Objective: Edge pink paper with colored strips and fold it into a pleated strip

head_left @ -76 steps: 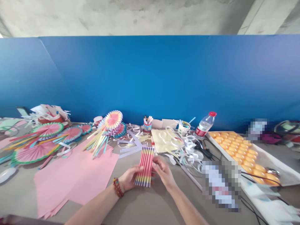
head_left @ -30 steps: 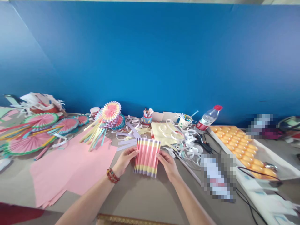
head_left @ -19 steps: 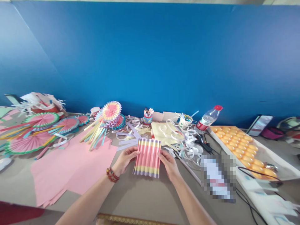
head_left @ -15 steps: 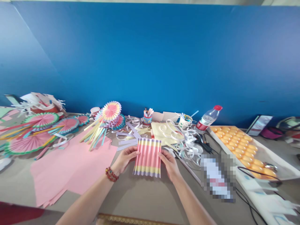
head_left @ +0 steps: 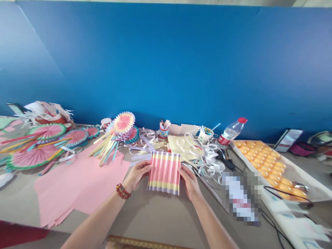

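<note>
Our left hand pinches the pleated paper at its nine-o'clock edge and our right hand pinches it at three. We hold it spread over the grey table, its pink, yellow and purple bands facing us. Outward we see a cup of pens at twelve o'clock, a bottle near two, a tray of orange domes at three, pink sheets at nine and a rosette at eleven.

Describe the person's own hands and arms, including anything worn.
The left hand and right hand are ungloved, with no sleeves in view. A dark-red beaded bracelet, apparently multi-stranded, circles the left wrist; the right wrist is bare.
</note>
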Available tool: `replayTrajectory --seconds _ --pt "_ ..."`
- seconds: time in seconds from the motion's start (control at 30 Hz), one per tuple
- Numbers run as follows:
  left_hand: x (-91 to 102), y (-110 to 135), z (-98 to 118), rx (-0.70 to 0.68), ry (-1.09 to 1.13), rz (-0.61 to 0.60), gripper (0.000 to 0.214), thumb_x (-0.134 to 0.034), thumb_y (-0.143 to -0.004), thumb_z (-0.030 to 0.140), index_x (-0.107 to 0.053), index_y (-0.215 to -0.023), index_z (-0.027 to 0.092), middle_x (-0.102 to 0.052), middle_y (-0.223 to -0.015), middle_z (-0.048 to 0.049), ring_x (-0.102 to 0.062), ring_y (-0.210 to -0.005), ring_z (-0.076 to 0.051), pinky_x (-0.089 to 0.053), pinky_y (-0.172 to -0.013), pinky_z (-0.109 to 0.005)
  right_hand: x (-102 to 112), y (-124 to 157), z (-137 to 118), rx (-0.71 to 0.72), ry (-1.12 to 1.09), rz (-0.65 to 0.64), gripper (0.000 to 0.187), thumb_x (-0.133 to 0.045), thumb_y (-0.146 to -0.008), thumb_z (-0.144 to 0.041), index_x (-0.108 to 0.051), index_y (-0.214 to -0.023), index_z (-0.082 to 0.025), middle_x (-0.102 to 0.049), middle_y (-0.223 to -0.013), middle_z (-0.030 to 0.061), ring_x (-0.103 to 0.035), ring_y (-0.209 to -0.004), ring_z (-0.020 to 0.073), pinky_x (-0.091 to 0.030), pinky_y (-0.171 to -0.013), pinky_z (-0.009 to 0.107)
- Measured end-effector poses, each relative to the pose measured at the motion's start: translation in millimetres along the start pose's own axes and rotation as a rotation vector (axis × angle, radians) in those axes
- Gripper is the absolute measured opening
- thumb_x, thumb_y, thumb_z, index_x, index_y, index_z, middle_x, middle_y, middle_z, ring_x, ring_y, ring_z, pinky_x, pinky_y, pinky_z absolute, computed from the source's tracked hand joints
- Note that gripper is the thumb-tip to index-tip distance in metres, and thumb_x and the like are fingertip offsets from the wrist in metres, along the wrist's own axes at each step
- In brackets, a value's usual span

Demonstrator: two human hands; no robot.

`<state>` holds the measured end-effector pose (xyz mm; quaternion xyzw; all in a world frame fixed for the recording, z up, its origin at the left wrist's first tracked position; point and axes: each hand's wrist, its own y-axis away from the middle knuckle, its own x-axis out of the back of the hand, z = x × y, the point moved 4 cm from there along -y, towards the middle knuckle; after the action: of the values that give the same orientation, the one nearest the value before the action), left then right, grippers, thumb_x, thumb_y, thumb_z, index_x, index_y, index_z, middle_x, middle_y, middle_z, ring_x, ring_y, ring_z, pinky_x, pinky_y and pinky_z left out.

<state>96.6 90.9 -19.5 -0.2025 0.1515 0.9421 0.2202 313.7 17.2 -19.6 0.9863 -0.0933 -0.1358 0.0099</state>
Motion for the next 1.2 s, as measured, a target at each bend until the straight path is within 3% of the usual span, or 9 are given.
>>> replayTrajectory --seconds 0.27,0.5,0.67,0.83,1.0,1.2 --pt "-6.7 4.3 -2.3 0.008 -0.018 -0.054 0.034 -0.084 -0.069 0.039 -0.074 -0.093 0.017 -0.073 -0.092 -0.0041 -0.066 -0.083 -0.016 -0.052 -0.080 -0.026 -11.7 2.5 0.0 -0.002 0.026 -0.086 0.027 -0.071 -0.082 -0.046 -0.069 -0.096 -0.023 -0.072 -0.095 0.0038 -0.066 -0.090 0.0247 -0.051 -0.080 0.034" --pt "-28.1 13.2 -17.7 0.031 -0.088 -0.135 0.041 -0.086 -0.065 0.042 -0.073 -0.093 0.015 -0.073 -0.093 -0.0071 -0.066 -0.085 -0.021 -0.051 -0.083 -0.032 -28.8 7.5 7.3 0.009 0.074 -0.179 0.033 -0.073 -0.079 -0.048 -0.068 -0.098 -0.022 -0.071 -0.093 0.0044 -0.065 -0.087 0.0233 -0.052 -0.081 0.036" --pt "-36.1 14.6 -21.4 -0.009 -0.134 -0.157 0.041 -0.085 -0.066 0.043 -0.073 -0.095 0.015 -0.072 -0.092 -0.0065 -0.065 -0.083 -0.020 -0.050 -0.080 -0.030 -36.3 10.0 10.9 0.053 0.131 -0.186 0.031 -0.073 -0.080 -0.047 -0.067 -0.097 -0.022 -0.071 -0.090 0.0045 -0.066 -0.085 0.0220 -0.053 -0.080 0.034" --pt "-37.8 14.9 -24.3 -0.031 -0.156 -0.155 0.045 -0.082 -0.068 0.049 -0.073 -0.098 0.015 -0.072 -0.090 -0.0075 -0.065 -0.078 -0.022 -0.050 -0.075 -0.031 -40.0 12.5 16.1 0.065 0.200 -0.163 0.035 -0.069 -0.081 -0.052 -0.069 -0.100 -0.022 -0.069 -0.088 0.0041 -0.064 -0.066 0.0187 -0.054 -0.057 0.029" --pt "-34.5 14.2 -25.2 -0.058 -0.170 -0.157 0.040 -0.081 -0.070 0.047 -0.074 -0.093 0.015 -0.073 -0.086 -0.0070 -0.065 -0.077 -0.021 -0.050 -0.076 -0.031 -39.0 11.8 15.7 0.112 0.244 -0.138 0.032 -0.064 -0.085 -0.051 -0.073 -0.097 -0.022 -0.069 -0.088 0.0054 -0.063 -0.071 0.0196 -0.055 -0.062 0.029" --pt "-37.0 14.9 -30.7 -0.057 -0.170 -0.176 0.038 -0.082 -0.070 0.044 -0.075 -0.093 0.014 -0.073 -0.087 -0.0076 -0.065 -0.076 -0.021 -0.050 -0.078 -0.032 -40.5 10.5 14.2 0.122 0.249 -0.138 0.029 -0.068 -0.081 -0.050 -0.075 -0.094 -0.025 -0.069 -0.093 0.0057 -0.064 -0.069 0.0195 -0.054 -0.056 0.029"
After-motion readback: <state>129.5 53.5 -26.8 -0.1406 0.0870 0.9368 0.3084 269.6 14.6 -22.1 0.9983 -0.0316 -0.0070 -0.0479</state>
